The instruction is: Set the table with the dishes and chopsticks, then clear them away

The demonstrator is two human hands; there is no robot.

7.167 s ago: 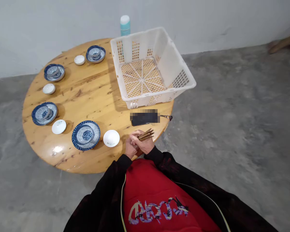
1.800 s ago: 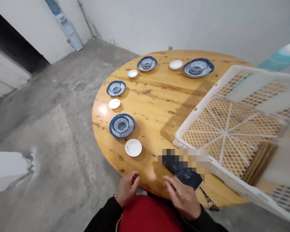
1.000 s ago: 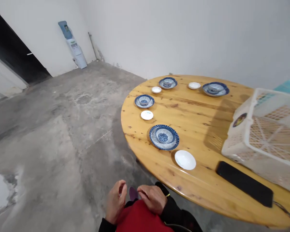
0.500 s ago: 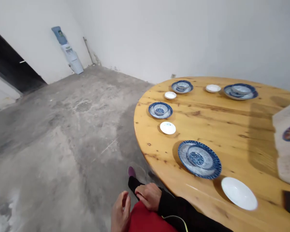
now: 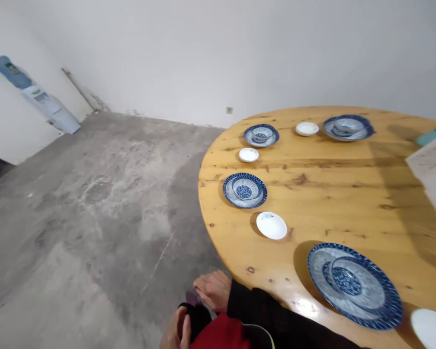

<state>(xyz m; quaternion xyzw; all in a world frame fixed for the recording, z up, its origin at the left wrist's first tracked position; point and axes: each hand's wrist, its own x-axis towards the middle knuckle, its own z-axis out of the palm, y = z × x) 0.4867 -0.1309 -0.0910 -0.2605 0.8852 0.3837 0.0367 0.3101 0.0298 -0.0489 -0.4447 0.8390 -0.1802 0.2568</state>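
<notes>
My left grip [image 5: 176, 331] is released, thumb parted from the curled fingers, partly cut off by the bottom of my view, beside my red shirt [image 5: 223, 333]. My right grip [image 5: 215, 290] has its fingers bent downward, just beside the edge of the worktop [image 5: 334, 194]; their undersides are hidden, so I cannot tell whether it is clenched. Along the rounded worktop, blue-rimmed plates [image 5: 319, 263], each bearing a bowl [image 5: 349, 282], alternate with white dishes [image 5: 272, 226]. A pale basket [image 5: 434, 169] shows partly at the far right.
</notes>
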